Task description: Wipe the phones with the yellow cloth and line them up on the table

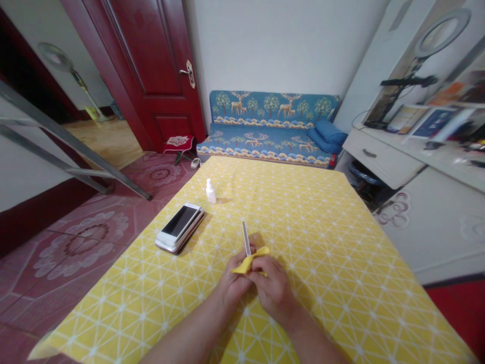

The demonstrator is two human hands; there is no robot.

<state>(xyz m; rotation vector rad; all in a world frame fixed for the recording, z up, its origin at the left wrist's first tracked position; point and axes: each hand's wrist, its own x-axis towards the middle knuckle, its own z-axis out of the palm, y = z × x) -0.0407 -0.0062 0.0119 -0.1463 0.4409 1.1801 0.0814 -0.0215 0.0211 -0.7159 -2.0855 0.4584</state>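
My left hand is closed around the lower part of a thin phone, which I see edge-on, standing up from the fingers. A small yellow cloth is wrapped at the near end of the phone. Pinched fingers of my right hand hold this cloth against the phone. Both hands are close together above the near middle of the table; some fingers are hidden by the cloth. Left of them lies a stack of phones, the top one white with a dark screen. Behind the stack stands a small white spray bottle.
A yellow patterned tablecloth covers the table. Beyond its far edge is a blue sofa. A white cabinet with a ring light stands right. To the left are a metal ladder-like frame and a red stool.
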